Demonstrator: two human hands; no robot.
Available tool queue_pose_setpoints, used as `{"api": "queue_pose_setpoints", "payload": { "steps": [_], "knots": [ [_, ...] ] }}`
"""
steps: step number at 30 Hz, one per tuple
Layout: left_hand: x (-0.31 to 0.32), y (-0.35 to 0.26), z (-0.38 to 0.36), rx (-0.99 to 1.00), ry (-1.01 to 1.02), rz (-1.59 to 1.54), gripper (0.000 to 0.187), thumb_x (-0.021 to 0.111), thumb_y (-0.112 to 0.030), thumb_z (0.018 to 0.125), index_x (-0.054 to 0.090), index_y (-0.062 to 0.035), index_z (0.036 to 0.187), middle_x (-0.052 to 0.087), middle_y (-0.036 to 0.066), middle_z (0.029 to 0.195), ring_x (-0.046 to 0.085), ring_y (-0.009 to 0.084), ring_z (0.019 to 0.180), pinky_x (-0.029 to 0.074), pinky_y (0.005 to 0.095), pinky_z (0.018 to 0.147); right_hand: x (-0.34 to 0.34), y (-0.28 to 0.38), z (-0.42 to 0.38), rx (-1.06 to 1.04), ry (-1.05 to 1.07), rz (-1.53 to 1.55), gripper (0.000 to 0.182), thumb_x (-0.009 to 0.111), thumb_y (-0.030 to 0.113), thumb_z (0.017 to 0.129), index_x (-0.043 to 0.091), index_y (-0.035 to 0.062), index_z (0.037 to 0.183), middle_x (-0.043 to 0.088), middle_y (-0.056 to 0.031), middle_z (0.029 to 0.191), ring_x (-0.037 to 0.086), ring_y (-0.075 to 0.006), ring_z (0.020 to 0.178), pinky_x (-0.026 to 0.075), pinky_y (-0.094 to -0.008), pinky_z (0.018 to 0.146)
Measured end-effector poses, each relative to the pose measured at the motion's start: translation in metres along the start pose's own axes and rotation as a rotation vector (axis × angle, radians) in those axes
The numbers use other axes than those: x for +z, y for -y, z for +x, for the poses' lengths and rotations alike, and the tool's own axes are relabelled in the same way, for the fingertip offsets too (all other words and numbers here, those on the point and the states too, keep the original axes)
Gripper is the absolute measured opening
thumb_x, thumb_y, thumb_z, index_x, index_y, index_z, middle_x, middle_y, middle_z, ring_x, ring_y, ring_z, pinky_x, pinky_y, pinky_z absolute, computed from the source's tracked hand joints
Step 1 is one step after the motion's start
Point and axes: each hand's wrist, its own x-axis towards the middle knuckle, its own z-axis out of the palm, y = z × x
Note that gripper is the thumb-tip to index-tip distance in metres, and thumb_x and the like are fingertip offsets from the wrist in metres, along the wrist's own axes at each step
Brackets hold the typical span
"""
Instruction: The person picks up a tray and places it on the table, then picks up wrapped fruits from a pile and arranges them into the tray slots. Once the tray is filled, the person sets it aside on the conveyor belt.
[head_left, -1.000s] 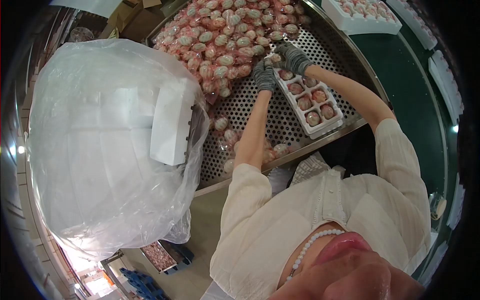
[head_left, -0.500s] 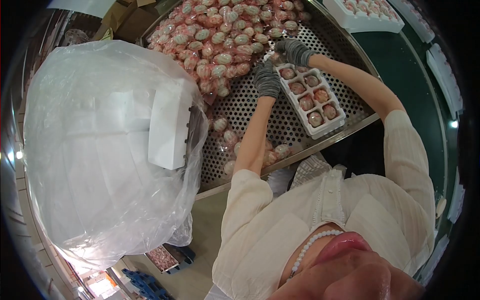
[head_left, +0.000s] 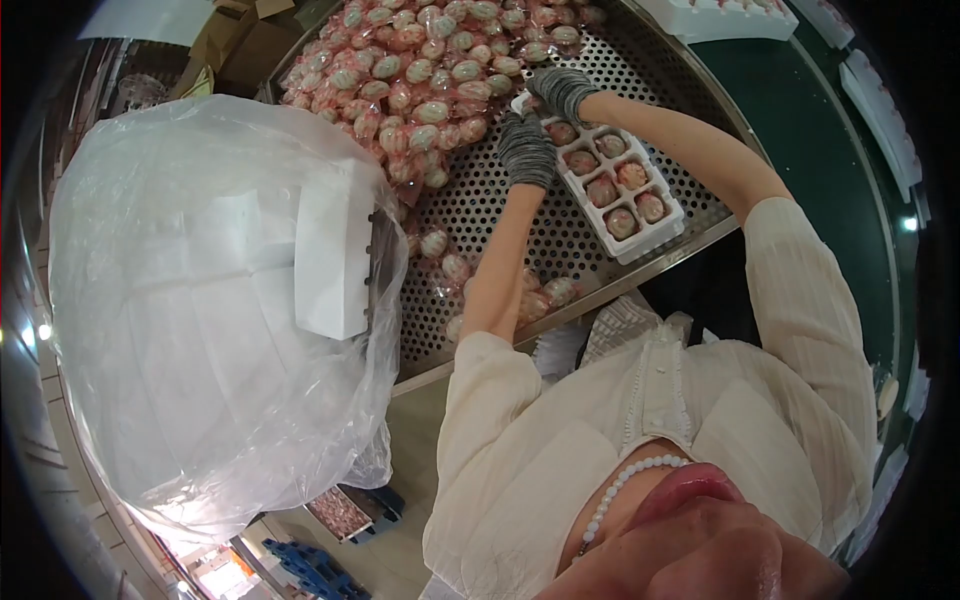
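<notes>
Both hands wear grey striped gloves. My left hand (head_left: 526,150) is at the far left edge of a white foam tray (head_left: 641,248), its fingers bent and closed; what they hold is hidden. My right hand (head_left: 562,92) curls over the tray's far end, fingertips close to the left ones, and its grip is also hidden. Wrapped round pieces, reddish and pale, sit in the tray's visible compartments, such as one nearest piece (head_left: 621,223). The hands cover the far compartments. A heap of plastic-wrapped pieces (head_left: 425,75) lies just left of the hands.
The tray rests on a perforated metal table (head_left: 480,205) with a raised rim. More wrapped pieces (head_left: 455,268) lie near its front left. A large clear bag (head_left: 190,330) of white foam trays stands left. A green surface (head_left: 835,190) with filled trays runs along the right.
The whole view has shifted slightly, so table, tray and hands appear a little further left and up. The right hand has come lower over the tray's far end.
</notes>
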Motion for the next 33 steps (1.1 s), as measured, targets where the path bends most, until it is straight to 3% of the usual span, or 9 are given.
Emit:
{"api": "queue_pose_setpoints", "payload": {
  "steps": [4,8,12,17,21,23,24,28,33],
  "knots": [
    [0.013,0.009,-0.015,0.151,-0.349,-0.163,0.035,0.048,-0.015,0.074,0.049,0.0002,0.105,0.048,0.026,0.102,0.045,0.0379,0.095,0.037,0.0421,0.082,-0.022,-0.002,-0.001,-0.068,0.169,-0.059,0.017,0.059,0.016,0.067,0.06,0.0012,0.074,0.058,-0.0154,0.07,0.057,-0.0278,0.064,0.046,-0.0338,0.055],
    [0.038,0.023,-0.006,0.189,-0.422,0.02,0.034,0.051,-0.013,0.069,0.051,-0.0002,0.101,0.048,0.023,0.101,0.048,0.0341,0.091,0.041,0.0362,0.078,-0.018,-0.002,-0.006,-0.163,0.022,-0.15,0.013,0.058,0.015,0.066,0.06,0.0031,0.07,0.057,-0.0124,0.064,0.056,-0.0265,0.061,0.045,-0.034,0.053],
    [0.004,0.019,0.004,0.247,-0.136,0.023,0.034,0.052,-0.013,0.066,0.053,0.0003,0.097,0.053,0.02,0.09,0.051,0.0326,0.083,0.042,0.0383,0.073,-0.028,0.005,0.01,-0.245,0.261,-0.272,0.01,0.058,0.011,0.064,0.059,0.0038,0.071,0.058,-0.01,0.063,0.055,-0.0226,0.057,0.045,-0.0328,0.049],
    [0.011,0.009,0.013,0.211,-0.104,0.168,0.035,0.052,-0.014,0.065,0.051,0.001,0.097,0.054,0.018,0.086,0.052,0.0313,0.079,0.043,0.0377,0.069,-0.015,0.005,0.016,-0.346,0.043,-0.227,0.016,0.063,0.018,0.06,0.061,0.0039,0.067,0.058,-0.0104,0.063,0.056,-0.0228,0.056,0.046,-0.0326,0.049],
    [0.005,0.007,0.014,0.21,-0.034,0.223,0.036,0.051,-0.016,0.068,0.05,-0.0002,0.101,0.051,0.021,0.093,0.052,0.0326,0.083,0.043,0.0377,0.072,-0.035,0.018,0.007,-0.164,0.033,-0.192,0.022,0.062,0.024,0.06,0.062,0.0048,0.072,0.059,-0.0118,0.069,0.057,-0.025,0.063,0.046,-0.0328,0.051],
    [0.013,0.012,0.004,0.186,-0.149,0.122,0.037,0.05,-0.017,0.069,0.049,-0.002,0.104,0.049,0.023,0.097,0.051,0.0332,0.085,0.043,0.0377,0.073,-0.045,0.017,0.01,-0.073,0.43,-0.229,0.036,0.054,0.015,0.073,0.05,0.0073,0.108,0.056,-0.0092,0.097,0.055,-0.021,0.086,0.045,-0.0301,0.07],
    [0.012,0.011,0.001,0.156,-0.254,0.009,0.038,0.049,-0.018,0.071,0.049,-0.0038,0.106,0.047,0.024,0.101,0.05,0.0339,0.087,0.043,0.0378,0.074,-0.027,0.006,0.007,-0.201,0.095,-0.175,0.022,0.061,0.022,0.064,0.061,0.0023,0.074,0.059,-0.0136,0.068,0.057,-0.0264,0.064,0.047,-0.0326,0.055],
    [0.008,0.006,0.0,0.063,-0.117,0.034,0.04,0.047,-0.02,0.072,0.046,-0.0072,0.11,0.044,0.026,0.105,0.048,0.0348,0.091,0.042,0.0378,0.076,-0.003,-0.002,0.017,-0.129,0.194,-0.205,0.02,0.061,0.019,0.066,0.061,0.0013,0.073,0.058,-0.014,0.068,0.057,-0.0256,0.063,0.047,-0.0328,0.055],
    [0.0,0.011,0.014,0.21,0.026,0.104,0.038,0.047,-0.021,0.07,0.051,-0.0065,0.105,0.045,0.021,0.107,0.048,0.032,0.093,0.042,0.0378,0.077,-0.006,0.009,0.018,-0.097,0.248,-0.281,0.018,0.061,0.018,0.067,0.06,0.0001,0.071,0.057,-0.0142,0.065,0.055,-0.0237,0.058,0.046,-0.0325,0.052]
  ]
}}
